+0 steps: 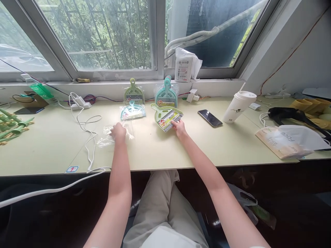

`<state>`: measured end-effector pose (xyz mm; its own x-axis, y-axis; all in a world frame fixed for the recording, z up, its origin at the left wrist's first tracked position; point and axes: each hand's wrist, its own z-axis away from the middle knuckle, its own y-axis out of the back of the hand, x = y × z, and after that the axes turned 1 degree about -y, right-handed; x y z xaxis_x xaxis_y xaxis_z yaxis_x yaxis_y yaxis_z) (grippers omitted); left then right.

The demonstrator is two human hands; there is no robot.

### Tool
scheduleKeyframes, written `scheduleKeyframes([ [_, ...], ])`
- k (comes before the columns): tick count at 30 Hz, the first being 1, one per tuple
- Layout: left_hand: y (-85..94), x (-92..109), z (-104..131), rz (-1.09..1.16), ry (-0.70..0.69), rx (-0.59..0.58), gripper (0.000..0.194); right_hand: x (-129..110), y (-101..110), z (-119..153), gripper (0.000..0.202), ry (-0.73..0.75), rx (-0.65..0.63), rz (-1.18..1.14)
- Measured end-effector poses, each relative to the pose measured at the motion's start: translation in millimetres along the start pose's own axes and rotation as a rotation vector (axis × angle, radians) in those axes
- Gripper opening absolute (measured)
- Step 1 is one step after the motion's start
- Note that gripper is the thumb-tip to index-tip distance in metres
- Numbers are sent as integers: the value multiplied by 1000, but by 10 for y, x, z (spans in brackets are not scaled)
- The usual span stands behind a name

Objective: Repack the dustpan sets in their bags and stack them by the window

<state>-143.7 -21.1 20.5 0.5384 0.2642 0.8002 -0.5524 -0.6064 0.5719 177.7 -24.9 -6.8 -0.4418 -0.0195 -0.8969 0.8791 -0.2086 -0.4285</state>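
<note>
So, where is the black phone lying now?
In the head view the black phone lies flat on the table, right of centre, between the green dustpan set and the white cup.

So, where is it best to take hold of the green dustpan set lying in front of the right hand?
Probably by its handle, coming from the far left: the green dustpan set lies flat, handle pointing up-left and free, while the right hand touches only the bristle edge.
</note>
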Motion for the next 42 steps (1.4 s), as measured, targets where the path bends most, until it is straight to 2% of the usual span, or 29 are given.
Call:
scheduleKeyframes([
  [3, -63, 18, -5, -19, -64, -47, 34, 3, 10, -7, 26, -1, 6, 16],
  [8, -356, 282, 198, 158, -438, -34, 47, -38, 14, 8, 25, 59, -53, -20],
  [12, -588, 302, 345, 160, -557, -199, 54, -102, 17, 22, 25, 111, -113, -68],
  [15, -632, 243, 384, 11, -541, -253, 56, -166, 43, 14, 27, 90, -171, -50],
  [18, -551, 223, 370, -106, -491, -167, 50, -231, 89, -2, 29, 6, -236, 28],
  [21, -433, 236, 335, -150, -410, -80, 33, -275, 139, -12, 30, -58, -294, 140],
  [24, -373, 245, 312, -201, -338, -96, 15, -292, 175, -6, 32, -96, -357, 255],
  [26, -375, 252, 315, -242, -321, -101, 11, -294, 183, 6, 33, -106, -393, 319],
  [29, -403, 272, 341, -313, -342, -96, 14, -289, 168, 23, 35, -81, -389, 362],
  [33, -436, 310, 397, -355, -365, -86, 19, -262, 118, 37, 36, 10, -273, 314],
  [35, -451, 332, 437, -342, -378, -85, 22, -238, 85, 57, 37, 24, -260, 306],
  [40, -487, 415, 570, -231, -439, -92, 23, -138, -30, 164, 45, -10, -460, 377],
  [42, -495, 460, 633, -163, -487, -115, 22, -82, -80, 197, 45, -10, -470, 366],
])
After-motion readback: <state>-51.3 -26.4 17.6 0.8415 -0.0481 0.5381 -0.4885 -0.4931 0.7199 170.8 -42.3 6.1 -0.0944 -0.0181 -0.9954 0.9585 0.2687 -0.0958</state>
